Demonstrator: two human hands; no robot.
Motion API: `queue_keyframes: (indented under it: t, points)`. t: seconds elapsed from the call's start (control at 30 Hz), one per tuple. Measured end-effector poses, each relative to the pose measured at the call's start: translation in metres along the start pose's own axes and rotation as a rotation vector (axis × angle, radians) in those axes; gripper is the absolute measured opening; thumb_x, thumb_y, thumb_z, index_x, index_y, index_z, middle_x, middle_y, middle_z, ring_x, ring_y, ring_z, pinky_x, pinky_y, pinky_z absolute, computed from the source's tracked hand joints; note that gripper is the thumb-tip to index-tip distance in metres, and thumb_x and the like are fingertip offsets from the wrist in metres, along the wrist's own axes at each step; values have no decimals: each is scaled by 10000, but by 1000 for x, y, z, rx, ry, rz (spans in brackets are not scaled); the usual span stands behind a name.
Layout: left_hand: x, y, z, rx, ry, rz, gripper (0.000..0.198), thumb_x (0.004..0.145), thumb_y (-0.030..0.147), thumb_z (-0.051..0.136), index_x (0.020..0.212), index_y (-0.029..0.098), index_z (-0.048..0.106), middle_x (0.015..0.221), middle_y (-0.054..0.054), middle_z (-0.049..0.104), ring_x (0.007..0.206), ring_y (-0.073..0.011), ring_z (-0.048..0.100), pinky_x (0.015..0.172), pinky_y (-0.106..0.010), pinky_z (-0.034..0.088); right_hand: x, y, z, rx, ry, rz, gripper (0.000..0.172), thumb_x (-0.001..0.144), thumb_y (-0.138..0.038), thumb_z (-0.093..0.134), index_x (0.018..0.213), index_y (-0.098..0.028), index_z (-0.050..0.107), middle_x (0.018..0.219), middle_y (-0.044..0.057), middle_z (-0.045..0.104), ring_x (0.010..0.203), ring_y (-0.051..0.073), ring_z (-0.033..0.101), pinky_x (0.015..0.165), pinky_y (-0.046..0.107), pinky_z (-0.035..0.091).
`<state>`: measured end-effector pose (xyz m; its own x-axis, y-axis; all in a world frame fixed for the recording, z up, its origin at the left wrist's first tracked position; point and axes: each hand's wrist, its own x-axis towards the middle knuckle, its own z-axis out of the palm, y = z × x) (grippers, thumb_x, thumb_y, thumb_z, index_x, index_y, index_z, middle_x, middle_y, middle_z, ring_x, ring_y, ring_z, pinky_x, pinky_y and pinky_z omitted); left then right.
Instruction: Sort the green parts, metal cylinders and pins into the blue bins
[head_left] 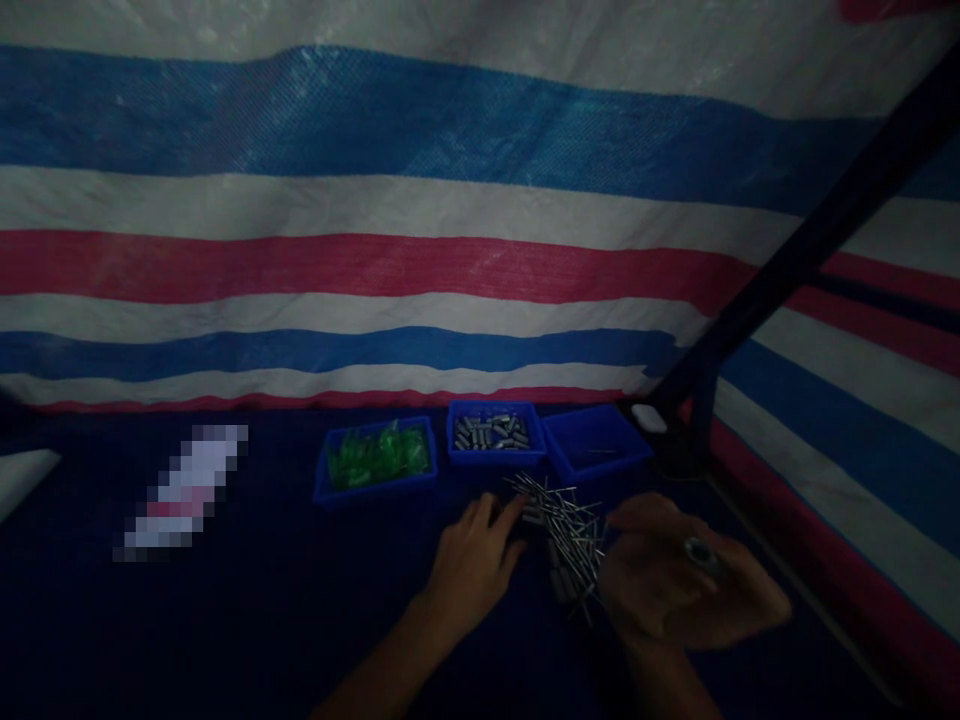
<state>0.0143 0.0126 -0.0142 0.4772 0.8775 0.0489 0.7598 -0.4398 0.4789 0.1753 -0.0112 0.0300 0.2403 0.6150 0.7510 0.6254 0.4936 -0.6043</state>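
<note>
Light was dim. Nearest the camera, both hands lay on the dark blue worktop (225,620). The left hand (472,565) was palm down and open, its fingers stretched forward and its fingertips touching the left edge of the pile of thin metal pins (571,525). The right hand (675,585) sat at the pile's right side with fingers loosely curled and a ring (701,552) on one finger. Whether it gripped any pins could not be told. The pile lay loose on the worktop between the two hands, pins crossing at many angles.

Just beyond the pile, three blue trays stood side by side:
- left tray (375,492): green translucent pieces
- middle tray (495,458): small grey metal cylinders
- right tray (592,470): contents too dark to make out

A small white object (649,418) lay behind the right tray, at the foot of a dark pole (810,240). Farthest back hung a striped tarpaulin (375,200) in blue, white and red.
</note>
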Motion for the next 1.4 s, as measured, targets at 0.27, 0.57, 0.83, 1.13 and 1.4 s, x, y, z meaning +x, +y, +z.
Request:
queue_keyframes:
  t: [0.27, 0.57, 0.83, 1.13, 1.4]
  points:
    - [-2, -1, -4, 16, -8, 51, 241, 833, 257, 489, 1072, 283, 506, 1085, -29, 470, 991, -197, 491, 800, -329, 458, 25, 15, 23, -501, -142, 162, 404, 815, -432, 483, 1060, -128, 585, 458, -54, 437, 399, 108, 441, 464, 239, 355]
    - [4, -6, -2, -166, -2, -30, 100, 851, 266, 456, 868, 198, 527, 902, -17, 579, 833, -160, 557, 720, -274, 430, 14, 23, 18, -327, -412, 221, 296, 844, -368, 450, 999, -166, 600, 535, -24, 535, 469, 115, 503, 489, 224, 387]
    - [13, -24, -4, -712, 160, -180, 379, 887, 401, 313, 678, 156, 514, 656, -5, 550, 648, -136, 524, 620, -243, 398, -4, 4, 39, -103, -819, 9, 125, 827, -202, 483, 915, -210, 572, 831, 25, 629, 781, 147, 582, 704, 266, 442]
    - [-1, -4, -11, -349, 24, 92, 206, 861, 314, 431, 971, 215, 574, 950, -30, 581, 883, -163, 543, 805, -287, 419, -6, 8, 25, -130, -253, -95, 114, 842, -212, 443, 911, -200, 533, 740, 29, 624, 653, 146, 598, 592, 279, 460]
    - [-14, 13, 0, -90, -110, 152, 221, 789, 244, 567, 1008, 273, 556, 1072, -29, 524, 1011, -230, 474, 884, -442, 355, 9, 10, 26, -211, -18, -91, 233, 829, -326, 464, 1012, -197, 526, 645, 15, 554, 559, 149, 548, 571, 319, 451]
